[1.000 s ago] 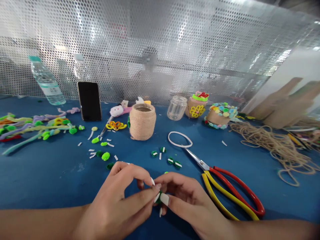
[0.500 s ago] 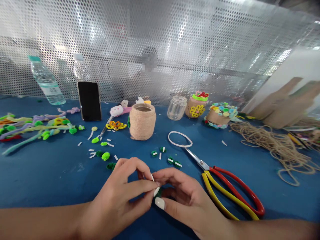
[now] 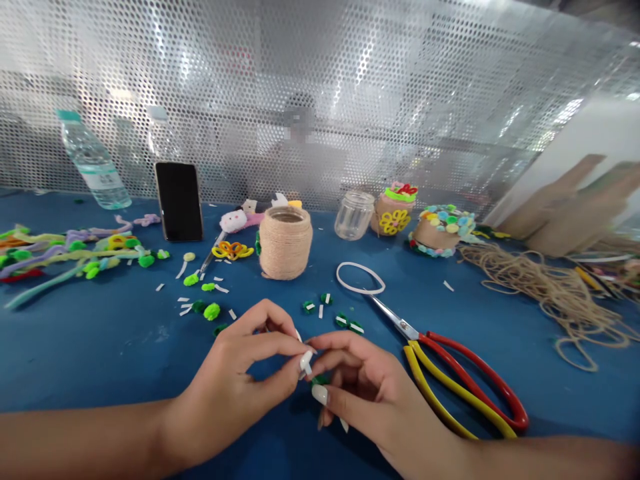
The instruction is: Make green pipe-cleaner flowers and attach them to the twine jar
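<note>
Tabletop (image 3: 100,360): blue, carrying the twine-wrapped jar (image 3: 285,247), my landmark. My left hand (image 3: 225,380) is on the near side of the jar; thumb and forefinger are pinched together on a small white strip. My right hand (image 3: 375,387), near side and right of the jar, has thumb and fingers closed about a fuzzy green piece (image 3: 320,380), partly hidden. Shears (image 3: 407,329) lie right of the jar and nearer me, unheld. Four green bits (image 3: 356,327), each bearing a white strip, sit just nearer me than the jar, rightward. Smallest item: the pinched strip (image 3: 308,369), nearer me than the jar. Finding, by judgement: I am handling strip against green piece; contact unconfirmed. The next move calls for a light left pinch and a steady right grip.
</note>
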The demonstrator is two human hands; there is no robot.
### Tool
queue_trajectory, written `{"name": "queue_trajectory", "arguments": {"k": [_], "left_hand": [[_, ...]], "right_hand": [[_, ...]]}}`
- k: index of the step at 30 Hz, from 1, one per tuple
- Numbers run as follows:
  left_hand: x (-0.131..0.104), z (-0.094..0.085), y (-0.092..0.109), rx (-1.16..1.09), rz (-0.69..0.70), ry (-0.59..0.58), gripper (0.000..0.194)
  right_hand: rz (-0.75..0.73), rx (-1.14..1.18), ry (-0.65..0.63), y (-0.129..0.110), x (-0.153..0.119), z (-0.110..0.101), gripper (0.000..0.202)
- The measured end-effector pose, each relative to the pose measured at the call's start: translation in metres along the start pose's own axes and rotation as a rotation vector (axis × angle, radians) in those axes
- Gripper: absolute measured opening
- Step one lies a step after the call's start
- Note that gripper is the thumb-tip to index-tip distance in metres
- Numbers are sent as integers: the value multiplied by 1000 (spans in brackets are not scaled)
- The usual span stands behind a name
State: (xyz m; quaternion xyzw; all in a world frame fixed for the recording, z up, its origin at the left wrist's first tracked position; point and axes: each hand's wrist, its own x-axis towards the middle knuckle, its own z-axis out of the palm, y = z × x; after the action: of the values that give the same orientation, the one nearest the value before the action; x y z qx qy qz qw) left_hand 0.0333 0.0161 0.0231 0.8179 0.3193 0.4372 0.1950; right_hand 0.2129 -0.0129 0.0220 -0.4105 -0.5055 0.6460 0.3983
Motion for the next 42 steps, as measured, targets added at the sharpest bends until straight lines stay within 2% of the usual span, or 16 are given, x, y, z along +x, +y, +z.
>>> {"name": "queue_trajectory", "arguments": {"k": [5, 13, 16, 18, 22, 24, 26, 31, 42], "left_hand": [[2, 0, -3, 13, -140, 31, 18], [2, 0, -8, 88, -252, 153, 15], [2, 1, -11, 132, -279, 173, 27], [1, 1, -10, 142, -288, 123, 36], [-4, 0, -4, 165, -163, -88, 41], [-6, -1, -2, 164, -62, -124, 44], [-9, -2, -1, 150, -8, -130, 46], [-12, -2, -1, 173, 26, -118, 49], [-14, 0, 0, 218, 21, -45, 42]], "right_hand": [[14, 0, 42, -1, 1, 1, 30], [8, -16, 52, -2, -2, 2, 31], [10, -26, 52, -1, -1, 2, 31], [1, -29, 52, -1, 0, 1, 31], [-38, -60, 61, 0, 0, 0, 29], [-49, -91, 63, 0, -1, -1, 29], [-53, -118, 63, 0, -2, 0, 29], [-40, -125, 59, -1, -2, 0, 30], [-29, -116, 47, 0, -1, -1, 33]]}}
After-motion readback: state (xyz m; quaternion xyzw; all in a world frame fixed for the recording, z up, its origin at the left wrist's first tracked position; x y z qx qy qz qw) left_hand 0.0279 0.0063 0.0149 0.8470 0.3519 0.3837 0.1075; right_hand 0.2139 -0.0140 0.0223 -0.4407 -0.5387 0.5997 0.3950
